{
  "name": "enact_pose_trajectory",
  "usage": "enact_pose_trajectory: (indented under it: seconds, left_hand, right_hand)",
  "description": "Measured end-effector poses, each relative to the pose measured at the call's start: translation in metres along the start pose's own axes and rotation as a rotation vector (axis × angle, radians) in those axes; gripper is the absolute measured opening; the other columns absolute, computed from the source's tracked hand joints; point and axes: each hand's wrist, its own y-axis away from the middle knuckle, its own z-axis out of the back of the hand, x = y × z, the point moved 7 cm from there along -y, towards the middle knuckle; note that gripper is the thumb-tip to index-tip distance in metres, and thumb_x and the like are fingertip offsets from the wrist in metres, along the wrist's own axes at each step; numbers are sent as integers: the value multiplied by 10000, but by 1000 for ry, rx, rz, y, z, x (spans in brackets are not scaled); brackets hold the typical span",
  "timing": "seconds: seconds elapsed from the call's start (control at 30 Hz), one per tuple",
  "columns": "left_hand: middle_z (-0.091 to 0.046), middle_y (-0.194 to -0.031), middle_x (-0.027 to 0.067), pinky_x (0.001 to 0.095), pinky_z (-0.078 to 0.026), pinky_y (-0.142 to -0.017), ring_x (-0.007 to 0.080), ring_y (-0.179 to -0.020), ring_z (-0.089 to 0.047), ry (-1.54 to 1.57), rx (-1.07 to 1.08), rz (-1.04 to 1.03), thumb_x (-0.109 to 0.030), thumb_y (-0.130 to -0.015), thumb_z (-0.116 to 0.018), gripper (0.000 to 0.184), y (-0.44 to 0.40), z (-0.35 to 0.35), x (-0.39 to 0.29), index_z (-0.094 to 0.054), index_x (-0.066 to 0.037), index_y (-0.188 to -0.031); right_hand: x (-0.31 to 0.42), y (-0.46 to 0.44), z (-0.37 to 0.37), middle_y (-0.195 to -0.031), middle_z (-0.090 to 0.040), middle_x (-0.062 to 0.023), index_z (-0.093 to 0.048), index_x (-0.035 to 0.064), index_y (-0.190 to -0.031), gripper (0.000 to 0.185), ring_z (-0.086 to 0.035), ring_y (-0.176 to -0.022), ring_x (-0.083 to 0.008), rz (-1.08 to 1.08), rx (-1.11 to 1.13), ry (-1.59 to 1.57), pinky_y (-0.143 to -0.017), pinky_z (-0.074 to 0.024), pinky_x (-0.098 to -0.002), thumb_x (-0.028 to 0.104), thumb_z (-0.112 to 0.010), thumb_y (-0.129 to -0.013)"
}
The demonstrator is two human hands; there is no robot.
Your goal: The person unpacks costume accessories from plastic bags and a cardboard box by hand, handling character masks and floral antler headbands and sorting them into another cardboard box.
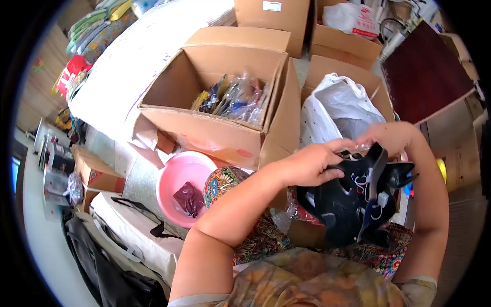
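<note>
On my lap rests a black moulded plastic piece [327,207] with holes and pointed parts; it looks like a mask, seen from its hollow side. My left hand [314,163] grips its upper left edge, thumb over the front. At the top edge, close to the left fingertips, my right hand [386,138] is closed with fingers bent down. What the right fingers pinch is hidden and slightly blurred. Small white and reddish bits show inside the black piece.
Ahead stands an open cardboard box [204,125] holding plastic-wrapped items. A white plastic bag [337,102] lines another box to its right. Left of my knees sits a pink basin [169,204] with a dark red cloth [189,199]. A dark red board [427,71] leans at right.
</note>
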Motion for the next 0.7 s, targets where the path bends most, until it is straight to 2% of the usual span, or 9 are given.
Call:
enact_pose_trajectory:
  seconds: [0.07, 0.13, 0.17, 0.33, 0.4, 0.53, 0.6, 0.67, 0.7]
  left_hand:
    - [-420, -1165, 182, 344, -403, -813, 336, -974, -487, -6, -104, -121, -75, -713, -598, 174, -2, 5, -7, -566, 34, -844]
    - [-435, -1148, 189, 342, -393, -827, 337, -985, -480, 100, -57, -43, -60, -714, -596, 169, -5, 4, -2, -567, 33, -853]
    - [-453, -1127, 188, 342, -396, -821, 339, -977, -483, 139, -18, 43, -60, -716, -597, 185, -4, 4, -1, -564, 32, -873]
    - [-518, -1031, 154, 335, -406, -795, 310, -919, -514, 112, -75, 106, -26, -726, -577, 175, -3, 22, -8, -563, -15, -900]
    - [-537, -1000, 145, 321, -406, -797, 298, -919, -521, 77, -84, 94, -6, -715, -578, 188, 0, 29, -3, -565, -17, -903]
    - [-594, -861, 115, 287, -435, -730, 187, -809, -562, -42, -341, 220, 57, -676, -538, 231, 18, 62, 0, -564, 9, -900]
    - [-604, -822, 83, 280, -438, -702, 148, -752, -553, -106, -367, 192, 55, -659, -554, 204, 32, 78, 2, -583, 9, -856]
    - [-592, -829, 112, 299, -437, -701, 190, -764, -554, -192, -594, 445, -28, -682, -583, 204, 73, 107, 43, -576, 20, -880]
    - [-585, -846, 118, 325, -433, -707, 218, -782, -550, -411, -619, 424, -103, -699, -593, 234, 71, 118, 27, -567, 21, -895]
  right_hand:
    - [0, 9, 6, -735, -604, -60, -576, 41, -864, 266, -552, -631, -107, -274, 75, 69, -572, -432, -257, 195, -647, -660]
    - [-7, -4, 6, -697, -600, -46, -566, 25, -847, 269, -526, -588, -78, 84, -24, -138, -521, -421, -250, 209, -652, -669]
    - [-17, -4, 8, -695, -601, -37, -563, 10, -848, 248, -517, -603, -62, -39, 35, 83, -525, -422, -246, 176, -641, -681]
    - [-6, 0, 18, -809, -617, -53, -553, 11, -1001, 320, -524, -700, -53, 48, -23, -185, -640, -421, -218, 192, -591, -740]
    - [-6, 4, 34, -906, -606, -53, -545, 7, -1030, 374, -549, -787, -88, 63, -153, -172, -727, -419, -230, 250, -602, -751]
    - [-9, 36, 84, -978, -571, -51, -531, 28, -1043, 333, -520, -871, -71, 192, -601, -336, -718, -430, -202, 274, -478, -825]
    - [-49, 52, 100, -1000, -562, -53, -547, 56, -1033, 352, -535, -850, -91, 293, -863, -740, -720, -435, -205, 329, -450, -833]
    - [-102, 67, 98, -1009, -562, -72, -543, 62, -1033, 339, -547, -854, -119, 11, -1121, -637, -718, -443, -215, 320, -451, -833]
    - [-119, 66, 86, -1018, -556, -100, -532, 60, -1045, 356, -546, -883, -147, -159, -1047, -495, -735, -443, -241, 328, -462, -822]
